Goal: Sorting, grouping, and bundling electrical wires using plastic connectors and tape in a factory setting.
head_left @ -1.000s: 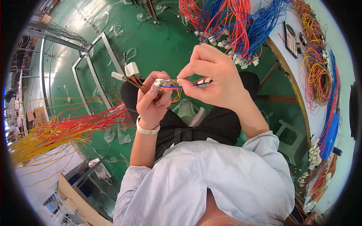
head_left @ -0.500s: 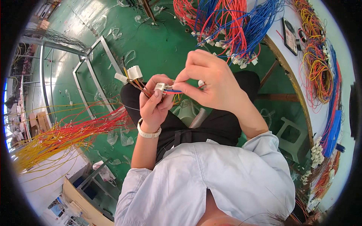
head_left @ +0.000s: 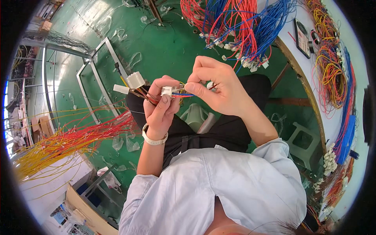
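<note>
Above my lap, my left hand (head_left: 159, 105) is closed round a white plug connector (head_left: 167, 91), thumb in front and fingers behind. Red, blue and yellow wires (head_left: 182, 94) run from its right side toward my right hand (head_left: 215, 84). That hand pinches a wire between thumb and forefinger, close to the connector; the wire's end is hidden. A small white piece on a dark wire (head_left: 210, 85) shows by its curled fingers. Left of my left hand, a larger white connector (head_left: 135, 80) and a flat white one (head_left: 121, 89) hang on brown, yellow and black wires.
Red and blue wire bundles (head_left: 250, 29) with white connectors hang off the table edge (head_left: 299, 72) at the upper right. More coiled wires (head_left: 331, 74) lie on that table. Red and yellow wires (head_left: 78, 139) stretch out at the left. A plastic stool (head_left: 303, 145) stands right; a metal frame (head_left: 92, 66), left.
The connectors on the left have swung slightly and turned. My right hand has shifted a little to the right, with its pinch kept. My left hand still holds the white plug connector.
</note>
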`<state>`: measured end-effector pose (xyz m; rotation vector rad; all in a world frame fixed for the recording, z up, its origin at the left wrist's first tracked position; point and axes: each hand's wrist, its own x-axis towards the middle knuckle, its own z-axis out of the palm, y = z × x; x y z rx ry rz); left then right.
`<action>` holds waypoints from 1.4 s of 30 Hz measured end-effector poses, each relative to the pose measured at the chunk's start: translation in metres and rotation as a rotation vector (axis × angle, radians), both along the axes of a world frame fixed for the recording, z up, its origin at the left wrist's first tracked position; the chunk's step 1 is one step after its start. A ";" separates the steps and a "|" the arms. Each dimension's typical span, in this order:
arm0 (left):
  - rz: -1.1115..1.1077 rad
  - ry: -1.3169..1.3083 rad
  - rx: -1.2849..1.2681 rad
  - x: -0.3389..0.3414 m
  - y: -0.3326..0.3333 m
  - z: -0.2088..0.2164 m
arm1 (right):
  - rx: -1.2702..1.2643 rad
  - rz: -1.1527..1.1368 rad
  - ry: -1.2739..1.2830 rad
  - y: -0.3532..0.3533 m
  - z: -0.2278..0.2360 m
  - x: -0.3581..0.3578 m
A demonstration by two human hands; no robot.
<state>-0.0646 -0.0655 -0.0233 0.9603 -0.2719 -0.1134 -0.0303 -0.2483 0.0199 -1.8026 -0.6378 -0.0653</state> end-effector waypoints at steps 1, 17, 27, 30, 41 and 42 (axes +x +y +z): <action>0.001 -0.001 0.000 -0.001 0.000 0.001 | 0.000 0.001 -0.001 0.000 0.000 0.000; 0.058 -0.026 0.188 0.000 0.002 0.001 | -0.030 -0.001 -0.293 0.001 -0.008 0.002; 0.102 -0.075 0.251 -0.001 -0.003 0.005 | 0.165 -0.225 -0.378 0.015 -0.028 -0.011; 0.171 -0.054 0.327 -0.003 -0.005 0.006 | 0.160 -0.161 -0.156 0.019 -0.028 -0.015; 0.294 -0.224 0.515 -0.010 -0.015 -0.001 | 0.251 -0.075 -0.160 0.020 -0.035 -0.013; 0.288 -0.251 0.546 -0.009 -0.011 -0.001 | 0.214 0.003 -0.067 0.015 -0.032 -0.015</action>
